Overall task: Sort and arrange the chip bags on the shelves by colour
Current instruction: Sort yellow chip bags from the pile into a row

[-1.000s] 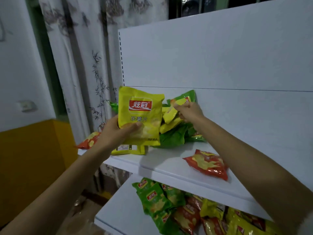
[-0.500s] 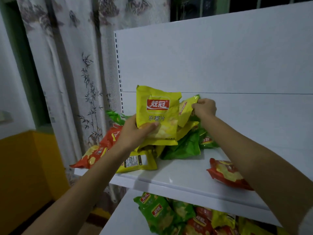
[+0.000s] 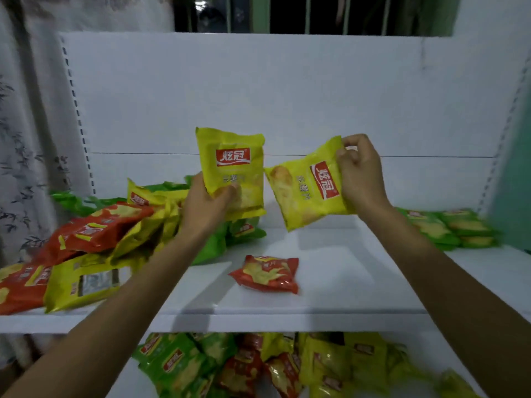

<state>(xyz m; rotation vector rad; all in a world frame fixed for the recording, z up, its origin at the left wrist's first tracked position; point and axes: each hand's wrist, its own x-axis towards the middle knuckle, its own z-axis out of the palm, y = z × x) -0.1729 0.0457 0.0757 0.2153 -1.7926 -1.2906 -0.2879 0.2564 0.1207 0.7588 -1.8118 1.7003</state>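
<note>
Lying on shelf (image 3: 344, 282), red bag (image 3: 265, 273), mixed pile (image 3: 100, 234) left, green bags (image 3: 448, 228) right

Bare shelf (image 3: 330, 288) lies centre around one red bag (image 3: 265, 272); mixed pile (image 3: 94, 242) blocks left, green bags (image 3: 454, 229) right.

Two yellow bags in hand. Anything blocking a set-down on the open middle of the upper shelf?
Only a small red chip bag, lying near the front of the white upper shelf, below the upright yellow chip bag in the left hand and the tilted yellow chip bag in the right hand. Behind it the shelf is bare.
</note>
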